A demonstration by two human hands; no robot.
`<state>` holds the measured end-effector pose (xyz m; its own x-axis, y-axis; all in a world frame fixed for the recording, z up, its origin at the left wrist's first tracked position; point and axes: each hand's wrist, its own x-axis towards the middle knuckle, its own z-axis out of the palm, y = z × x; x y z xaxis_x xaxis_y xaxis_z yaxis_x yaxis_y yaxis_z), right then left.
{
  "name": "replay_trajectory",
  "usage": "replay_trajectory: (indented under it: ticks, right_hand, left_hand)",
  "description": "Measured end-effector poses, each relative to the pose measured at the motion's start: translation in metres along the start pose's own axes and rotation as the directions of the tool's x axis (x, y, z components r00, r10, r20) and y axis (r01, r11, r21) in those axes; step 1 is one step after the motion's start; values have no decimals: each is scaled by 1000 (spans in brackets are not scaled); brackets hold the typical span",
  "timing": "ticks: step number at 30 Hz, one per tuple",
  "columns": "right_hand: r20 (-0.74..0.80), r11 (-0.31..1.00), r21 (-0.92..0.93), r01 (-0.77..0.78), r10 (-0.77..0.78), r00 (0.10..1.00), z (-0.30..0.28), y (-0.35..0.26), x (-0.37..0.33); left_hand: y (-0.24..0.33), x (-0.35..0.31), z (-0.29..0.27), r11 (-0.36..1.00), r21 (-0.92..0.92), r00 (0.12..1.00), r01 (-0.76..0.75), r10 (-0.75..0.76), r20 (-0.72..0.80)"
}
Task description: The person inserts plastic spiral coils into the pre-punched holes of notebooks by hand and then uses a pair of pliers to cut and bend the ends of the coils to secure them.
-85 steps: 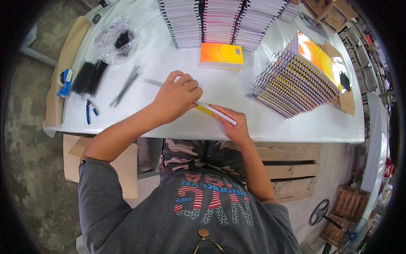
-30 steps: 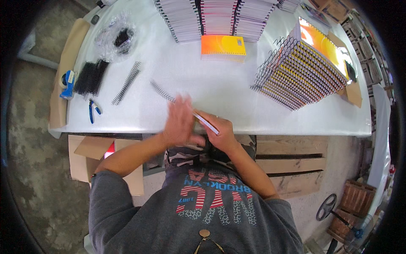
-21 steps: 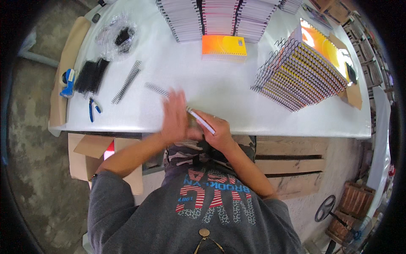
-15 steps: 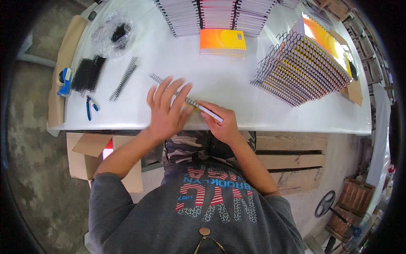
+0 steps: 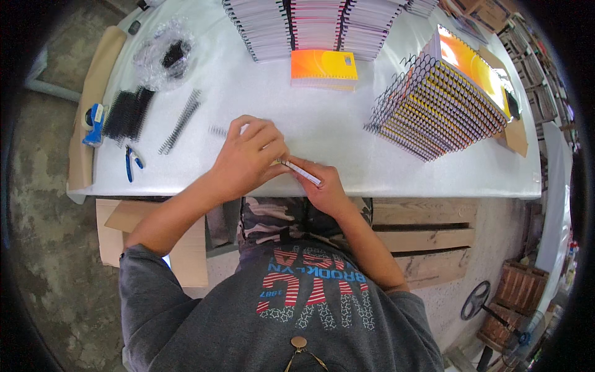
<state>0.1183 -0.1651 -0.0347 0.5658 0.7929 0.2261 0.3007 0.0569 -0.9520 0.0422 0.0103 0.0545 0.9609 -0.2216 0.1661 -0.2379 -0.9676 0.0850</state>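
Note:
Just above the table's near edge, my right hand is closed on a thin notebook, held tilted with its white page edge showing. My left hand is closed over a black spiral binding coil, fingers curled and pressed together at the notebook's upper left end. The coil's far end sticks out blurred beyond the left knuckles; its middle is hidden under that hand. Left of my hands lie loose spiral coils. Straight ahead is a small pile of orange and yellow notebooks.
At the right stands a tall stack of coil-bound notebooks; more stacks line the far side. On the left are bundled black coils, a clear plastic bag, blue-handled cutters and a blue tape dispenser. A cardboard box sits below the table.
My left hand has gone from spread fingers to curled ones, moving right and closer to the notebook along the coil. My right hand stays nearly in place with the notebook.

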Motion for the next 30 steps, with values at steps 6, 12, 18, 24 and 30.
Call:
replay_trajectory:
  ticks: [6, 12, 18, 24, 30]
  right_hand:
    - [-24, 997, -47, 60, -61, 998, 7, 3, -4]
    - [17, 994, -88, 72, -71, 997, 16, 4, -9]
    - [-13, 999, -44, 32, -32, 999, 8, -4, -4]
    - [-20, 996, -69, 60, -61, 998, 8, -6, -2]
    - [-48, 997, -45, 59, -61, 997, 0, 4, 2]
  left_hand:
    - [33, -67, 106, 1000, -17, 952, 14, -19, -307]
    - [-5, 1, 65, 973, 204, 698, 108, 72, -713]
    - [21, -40, 98, 961, 266, 933, -69, 157, -323]
    - [26, -40, 121, 1000, 0, 963, 4, -4, -271]
    - [17, 15, 39, 1000, -5, 890, -31, 25, -456]
